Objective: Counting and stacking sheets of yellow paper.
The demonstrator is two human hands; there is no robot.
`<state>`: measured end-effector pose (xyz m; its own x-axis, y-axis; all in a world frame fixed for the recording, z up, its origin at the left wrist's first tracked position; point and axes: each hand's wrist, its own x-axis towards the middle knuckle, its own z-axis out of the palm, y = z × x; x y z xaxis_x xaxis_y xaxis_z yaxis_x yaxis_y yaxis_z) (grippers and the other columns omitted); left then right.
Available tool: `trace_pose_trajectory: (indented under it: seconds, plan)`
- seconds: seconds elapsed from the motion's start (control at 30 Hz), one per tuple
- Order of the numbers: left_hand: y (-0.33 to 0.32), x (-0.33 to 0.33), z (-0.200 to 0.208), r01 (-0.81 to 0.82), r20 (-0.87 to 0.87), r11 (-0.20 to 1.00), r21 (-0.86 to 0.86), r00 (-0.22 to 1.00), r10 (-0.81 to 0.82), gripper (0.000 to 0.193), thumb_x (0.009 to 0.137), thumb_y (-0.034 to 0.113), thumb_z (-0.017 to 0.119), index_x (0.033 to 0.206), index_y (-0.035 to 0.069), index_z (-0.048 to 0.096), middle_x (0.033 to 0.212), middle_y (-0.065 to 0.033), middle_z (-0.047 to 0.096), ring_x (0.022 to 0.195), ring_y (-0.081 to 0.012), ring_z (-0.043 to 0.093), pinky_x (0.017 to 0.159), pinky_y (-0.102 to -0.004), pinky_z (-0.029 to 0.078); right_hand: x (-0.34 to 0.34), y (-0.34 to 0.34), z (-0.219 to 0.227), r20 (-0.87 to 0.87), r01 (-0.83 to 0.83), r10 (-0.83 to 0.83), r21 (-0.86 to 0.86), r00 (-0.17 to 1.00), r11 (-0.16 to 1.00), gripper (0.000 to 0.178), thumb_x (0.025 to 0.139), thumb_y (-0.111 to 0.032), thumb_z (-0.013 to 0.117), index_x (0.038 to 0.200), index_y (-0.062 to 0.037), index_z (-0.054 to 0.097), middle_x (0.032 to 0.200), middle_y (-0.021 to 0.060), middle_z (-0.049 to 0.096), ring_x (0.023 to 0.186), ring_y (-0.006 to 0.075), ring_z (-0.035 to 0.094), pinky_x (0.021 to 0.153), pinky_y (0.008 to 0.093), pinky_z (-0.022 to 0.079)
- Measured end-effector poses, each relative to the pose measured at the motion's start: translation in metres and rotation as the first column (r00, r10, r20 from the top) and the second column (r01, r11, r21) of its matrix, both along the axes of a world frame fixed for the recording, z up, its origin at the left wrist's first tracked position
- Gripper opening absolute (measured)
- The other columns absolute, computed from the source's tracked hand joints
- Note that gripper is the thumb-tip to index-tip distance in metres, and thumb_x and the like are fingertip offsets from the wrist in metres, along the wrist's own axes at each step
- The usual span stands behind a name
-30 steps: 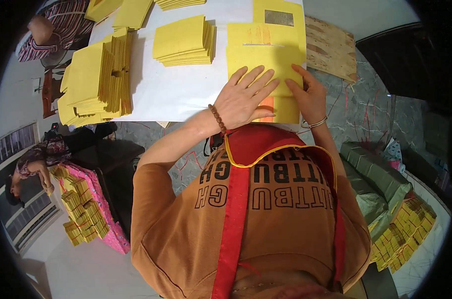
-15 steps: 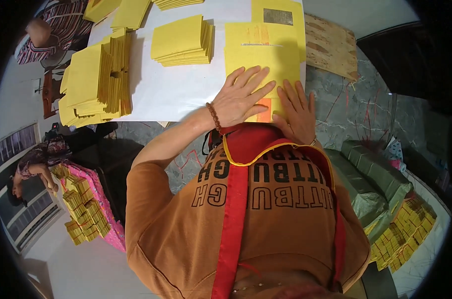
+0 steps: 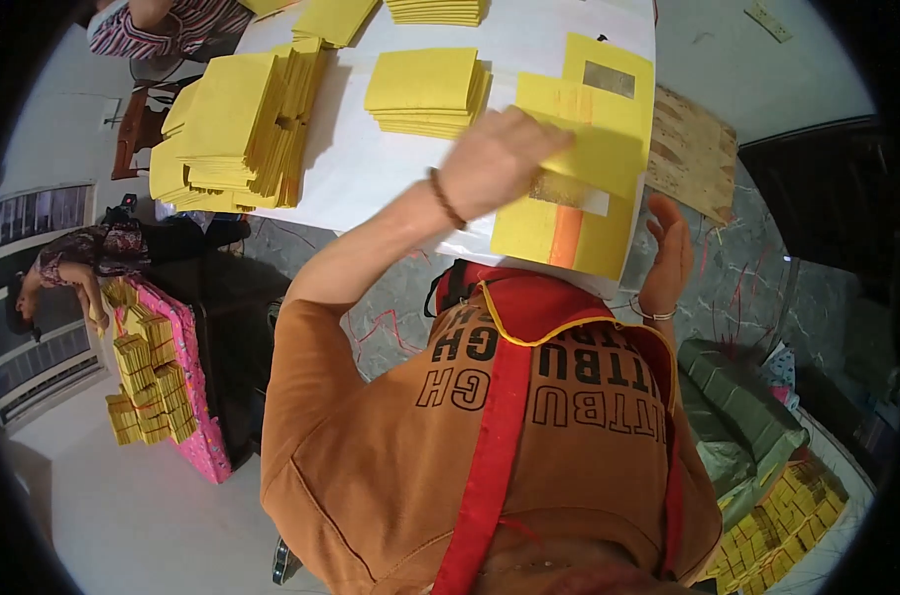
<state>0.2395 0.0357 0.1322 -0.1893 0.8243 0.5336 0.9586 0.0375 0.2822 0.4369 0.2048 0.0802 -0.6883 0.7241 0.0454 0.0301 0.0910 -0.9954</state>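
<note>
My left hand [image 3: 500,164] is closed and blurred over the left side of a yellow paper sheet [image 3: 604,164], its curled fingers at the edge of the shaded upper layer. Below them, part of a silvery patch and an orange stripe [image 3: 566,236] show on the yellow paper. Behind it, another yellow sheet with a dark metallic rectangle [image 3: 609,79] lies at the table's right side. My right hand [image 3: 666,256] is raised just off the table's right edge, fingers loosely bent and apart, with nothing in it.
On the white table [image 3: 371,178] stand a tall stack of folded yellow paper [image 3: 227,129] and a smaller stack [image 3: 422,89]. A wooden board [image 3: 693,154] is right of the table. Yellow bundles [image 3: 153,377] and green wrapped packages [image 3: 732,421] flank me. Two other people are at left.
Both hands lay flat on the yellow paper before. My left hand has curled and moved up; my right hand has lifted off to the right. The silvery patch has come into view.
</note>
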Motion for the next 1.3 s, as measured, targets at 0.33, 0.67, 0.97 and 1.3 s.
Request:
trace_pose_trajectory:
  seconds: [0.33, 0.67, 0.97, 1.3]
  plan:
    - [-0.079, -0.141, -0.107, -0.47, -0.289, 0.867, -0.165, 0.864, 0.413, 0.055, 0.074, -0.004, 0.052, 0.123, 0.022, 0.051, 0.123, 0.0012, 0.053, 0.107, -0.0231, 0.048, 0.09, -0.0399, 0.033, -0.002, -0.01, -0.005, 0.053, -0.071, 0.07, 0.006, 0.996, 0.997, 0.042, 0.096, -0.03, 0.033, 0.11, 0.0009, 0.057, 0.104, 0.0093, 0.06, 0.099, 0.018, 0.053, 0.088, 0.0335, 0.04]
    - [-0.084, -0.134, -0.132, -0.425, -0.254, 0.789, -0.445, 0.904, 0.343, 0.068, 0.073, 0.012, 0.059, 0.136, 0.018, 0.032, 0.139, -0.0045, 0.033, 0.12, -0.0246, 0.037, 0.096, -0.0416, 0.031, -0.002, -0.008, -0.013, 0.087, -0.062, 0.063, -0.008, 0.994, 0.998, 0.039, 0.096, -0.028, 0.034, 0.107, 0.0011, 0.057, 0.103, 0.0083, 0.06, 0.097, 0.017, 0.054, 0.087, 0.0322, 0.041]
    - [-0.085, -0.146, -0.13, -0.364, -0.238, 0.794, -0.487, 0.93, 0.28, 0.079, 0.069, 0.008, 0.061, 0.139, 0.019, 0.027, 0.142, -0.0066, 0.028, 0.123, -0.0293, 0.033, 0.101, -0.0443, 0.026, -0.002, -0.003, -0.007, 0.073, -0.14, 0.123, 0.329, 0.99, 0.934, 0.027, 0.092, -0.018, 0.043, 0.105, -0.0015, 0.059, 0.106, 0.0078, 0.06, 0.109, 0.0234, 0.048, 0.095, 0.0351, 0.034]
    - [-0.073, -0.123, -0.067, -0.337, -0.122, 0.842, -0.42, 0.941, 0.316, 0.085, 0.065, 0.009, 0.064, 0.14, 0.023, 0.025, 0.142, -0.0101, 0.029, 0.125, -0.031, 0.031, 0.101, -0.0469, 0.024, 0.002, 0.003, -0.016, 0.116, -0.24, 0.21, 0.49, 0.971, 0.838, 0.022, 0.087, -0.012, 0.049, 0.103, -0.0051, 0.062, 0.109, 0.0075, 0.061, 0.116, 0.0299, 0.044, 0.098, 0.0393, 0.032]
